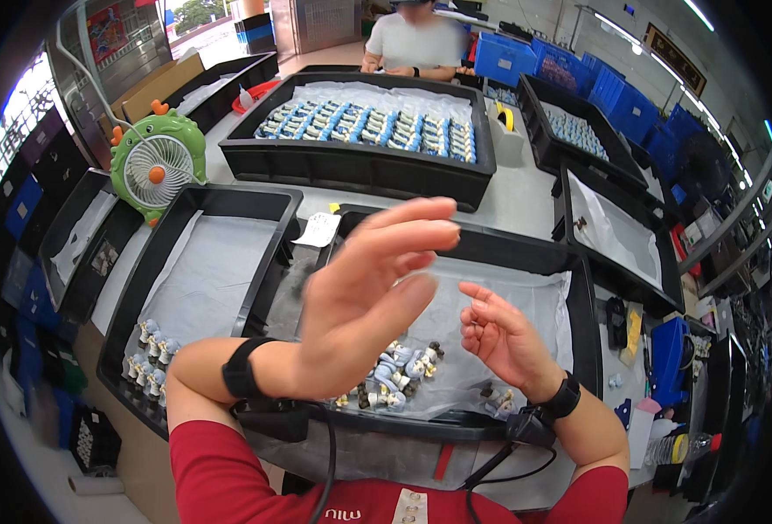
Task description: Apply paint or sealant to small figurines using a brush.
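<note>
Fingers of the left hand [364, 297] spread and loosely straight, holding nothing, lifted above the black tray [526, 253] with palm facing right. Fingers of the right hand [501, 336] apart and slightly curled, also empty, palm turned toward the left one, a clear gap between the two. Raised this way, seemingly mid-gesture rather than gripping. Directly below, a small heap of figurines [394, 371] on the white liner, gathered near the tray's front edge, within easy reach of either hand. Bare liner behind the heap, toward the far wall. To the left, just beside, a second tray [228, 196] with figurines standing in rows [148, 360] at its near corner, the rest unfilled. Further off, a green desk fan [157, 162] and a large tray of blue and white pieces [373, 122].
</note>
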Motion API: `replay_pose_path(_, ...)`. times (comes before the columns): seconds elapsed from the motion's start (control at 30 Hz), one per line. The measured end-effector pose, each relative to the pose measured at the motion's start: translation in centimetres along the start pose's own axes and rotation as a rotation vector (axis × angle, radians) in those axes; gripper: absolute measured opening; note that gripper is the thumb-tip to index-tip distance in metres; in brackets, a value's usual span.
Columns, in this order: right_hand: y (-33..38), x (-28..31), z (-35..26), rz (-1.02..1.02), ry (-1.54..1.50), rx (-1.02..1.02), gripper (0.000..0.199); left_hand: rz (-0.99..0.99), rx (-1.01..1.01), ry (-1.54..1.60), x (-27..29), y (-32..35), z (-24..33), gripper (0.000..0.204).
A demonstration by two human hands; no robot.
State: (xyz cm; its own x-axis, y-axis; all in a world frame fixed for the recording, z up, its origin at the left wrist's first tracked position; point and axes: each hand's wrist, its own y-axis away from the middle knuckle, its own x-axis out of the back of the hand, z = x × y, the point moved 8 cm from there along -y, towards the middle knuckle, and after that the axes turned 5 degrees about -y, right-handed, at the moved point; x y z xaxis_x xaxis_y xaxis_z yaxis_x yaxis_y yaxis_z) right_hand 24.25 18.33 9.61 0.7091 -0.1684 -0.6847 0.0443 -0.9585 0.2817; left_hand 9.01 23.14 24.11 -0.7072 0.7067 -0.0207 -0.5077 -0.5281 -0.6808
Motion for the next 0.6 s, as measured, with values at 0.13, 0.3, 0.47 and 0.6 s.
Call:
replay_pose_path(0.13,0.0,-0.4,0.0,-0.006,0.044,-0.008,0.047,0.016,-0.374,-0.228,1.4,2.5,7.1,0.032)
replay_pose_path(0.3,-0.4,-1.1,-0.1,-0.024,0.072,-0.005,0.045,0.117,-0.467,-0.107,1.8,4.2,9.3,0.024)
replay_pose_path(0.47,-0.4,-0.9,0.4,0.018,0.105,-0.026,0.044,0.254,-0.545,-0.156,4.6,7.6,10.8,0.022)
replay_pose_path(0.6,-0.4,-0.9,0.6,0.033,0.101,-0.038,0.043,0.34,-0.609,-0.209,4.0,6.6,11.0,0.021)
